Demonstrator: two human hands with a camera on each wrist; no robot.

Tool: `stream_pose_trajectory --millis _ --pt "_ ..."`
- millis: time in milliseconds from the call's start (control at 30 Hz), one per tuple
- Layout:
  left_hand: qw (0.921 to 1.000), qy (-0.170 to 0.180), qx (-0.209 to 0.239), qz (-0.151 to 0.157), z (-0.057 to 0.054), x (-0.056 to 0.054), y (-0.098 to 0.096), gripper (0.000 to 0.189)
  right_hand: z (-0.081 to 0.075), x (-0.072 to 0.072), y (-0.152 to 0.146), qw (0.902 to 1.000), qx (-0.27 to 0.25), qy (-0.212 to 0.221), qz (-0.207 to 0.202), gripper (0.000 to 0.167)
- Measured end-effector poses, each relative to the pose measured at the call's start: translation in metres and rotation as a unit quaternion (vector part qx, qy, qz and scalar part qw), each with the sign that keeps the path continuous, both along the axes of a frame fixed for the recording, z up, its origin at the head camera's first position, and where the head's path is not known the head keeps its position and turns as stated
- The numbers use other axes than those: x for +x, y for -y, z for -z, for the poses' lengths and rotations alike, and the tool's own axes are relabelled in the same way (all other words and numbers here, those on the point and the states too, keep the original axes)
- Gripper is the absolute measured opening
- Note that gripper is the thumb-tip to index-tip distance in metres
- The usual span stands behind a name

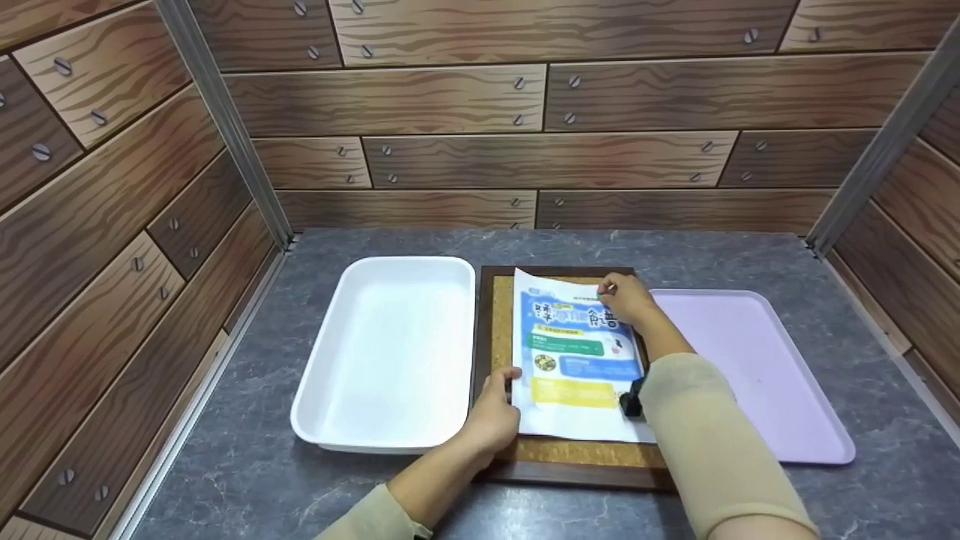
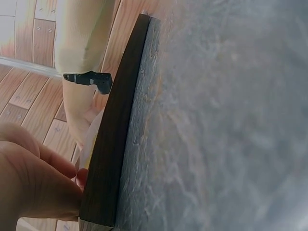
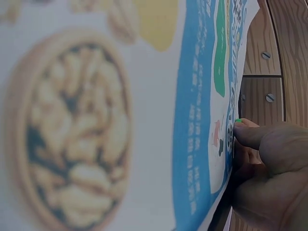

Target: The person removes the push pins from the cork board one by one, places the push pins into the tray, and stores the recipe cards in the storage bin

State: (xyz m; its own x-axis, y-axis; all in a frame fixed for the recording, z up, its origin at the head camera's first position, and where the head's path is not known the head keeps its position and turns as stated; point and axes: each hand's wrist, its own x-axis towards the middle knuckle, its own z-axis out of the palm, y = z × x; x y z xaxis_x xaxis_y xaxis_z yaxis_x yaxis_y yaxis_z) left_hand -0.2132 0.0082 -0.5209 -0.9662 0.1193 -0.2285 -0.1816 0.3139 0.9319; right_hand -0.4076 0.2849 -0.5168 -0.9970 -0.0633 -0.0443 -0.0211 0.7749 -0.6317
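Note:
A printed paper poster [image 1: 562, 420] with blue, green and yellow blocks lies over a corkboard [image 1: 585, 451] in a dark wooden frame. Its upper left corner lifts a little. My left hand [image 1: 491, 416] pinches the poster's left edge, thumb on the front; in the left wrist view the left hand [image 2: 36, 178] is beside the frame [image 2: 115, 115]. At the poster's upper right, my right hand [image 1: 628, 302] pinches a small green pin [image 3: 238, 121] against the paper. Most of the pin is hidden by the fingers. The right hand [image 3: 274, 168] fills the right wrist view's right side.
A deep white tray [image 1: 301, 412] stands left of the board. On the right lies a flat lilac tray [image 1: 795, 390], partly behind the right forearm. A grey marbled table [image 1: 225, 450] carries them all, with wood-patterned walls [image 1: 450, 97] around it.

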Motion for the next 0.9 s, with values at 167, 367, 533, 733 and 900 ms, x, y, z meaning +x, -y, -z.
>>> stream_pose_trajectory --millis 167,367,533,733,900 --pt "0.9999 0.005 0.01 0.0 0.0024 -0.0002 0.0005 0.07 0.0017 0.0005 -0.0004 1.0 -0.007 0.003 -0.001 0.01" --pt "0.9997 0.003 0.023 0.009 0.0039 -0.0015 0.0008 0.073 0.0011 -0.0001 -0.0003 0.9999 -0.005 -0.012 0.003 0.006" --pt "0.9997 0.005 0.022 0.005 0.0036 -0.0015 0.0 0.072 0.002 -0.0019 0.0002 0.9999 -0.005 -0.005 0.013 0.008" --pt "0.9997 0.011 0.023 0.007 0.0025 -0.0011 -0.0004 0.071 0.0006 -0.0005 -0.0002 0.9997 -0.017 0.008 0.013 0.012" --pt "0.9996 0.009 0.027 0.007 0.0012 -0.0001 -0.0003 0.072 0.0014 0.0 -0.0037 0.9978 -0.057 0.031 0.014 0.014"
